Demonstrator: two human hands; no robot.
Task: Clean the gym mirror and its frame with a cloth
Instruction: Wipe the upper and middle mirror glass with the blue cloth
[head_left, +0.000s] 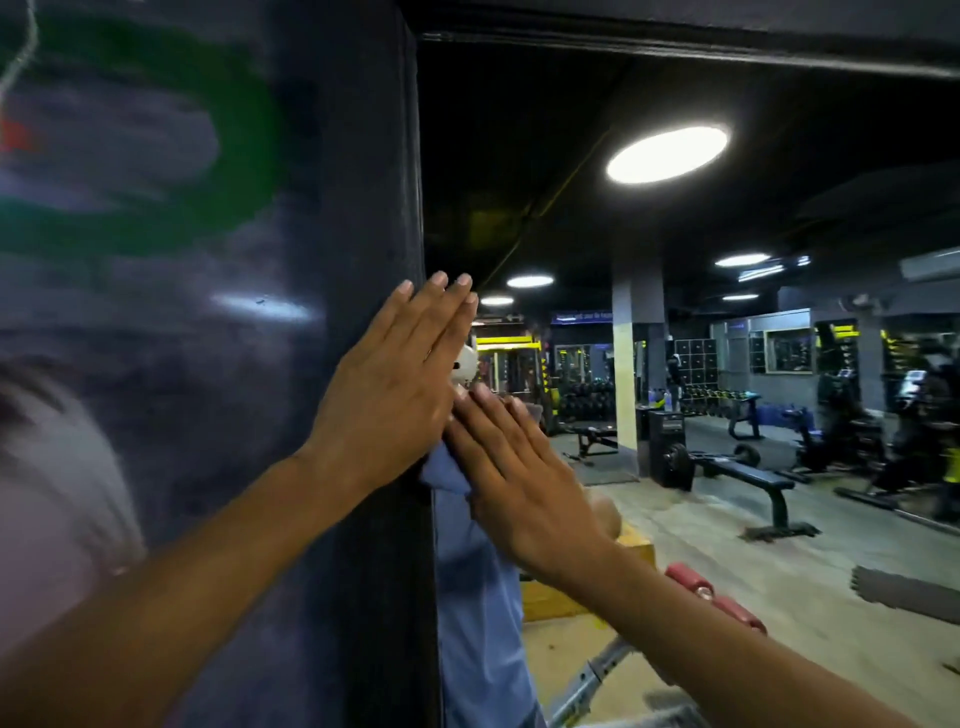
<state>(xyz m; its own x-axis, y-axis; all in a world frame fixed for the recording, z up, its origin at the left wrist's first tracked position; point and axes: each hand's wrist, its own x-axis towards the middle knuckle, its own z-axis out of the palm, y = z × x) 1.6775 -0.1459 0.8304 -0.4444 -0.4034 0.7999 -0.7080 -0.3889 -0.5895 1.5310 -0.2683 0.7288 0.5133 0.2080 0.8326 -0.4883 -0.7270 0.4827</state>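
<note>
- The mirror (727, 364) fills the right side of the view, showing a reflected gym with ceiling lights, benches and racks.
- Its dark frame (410, 182) runs upright along the mirror's left edge, with a top strip (675, 49) slanting across the upper right.
- Left of the frame is a dark glossy wall (156, 312) with a blurred green shape.
- The left hand (384, 384) lies flat with fingers straight and together, pointing up and right; its palm covers the frame's edge and its fingertips (457, 283) reach over the glass.
- The right hand (519, 483) is also flat, fingers straight, pressed towards the mirror just right of and below the left hand; its fingertips touch or nearly touch the left hand's edge.
- Neither hand curls round anything.
- The cloth (441, 470) is a blue fold showing between the two hands, against the mirror right at the frame's edge; both hands seem to press on it, though most of it is hidden.
- Below the hands, the glass shows a reflected blue garment (478, 623), and a pink dumbbell (727, 603) lies just beyond the right forearm.
</note>
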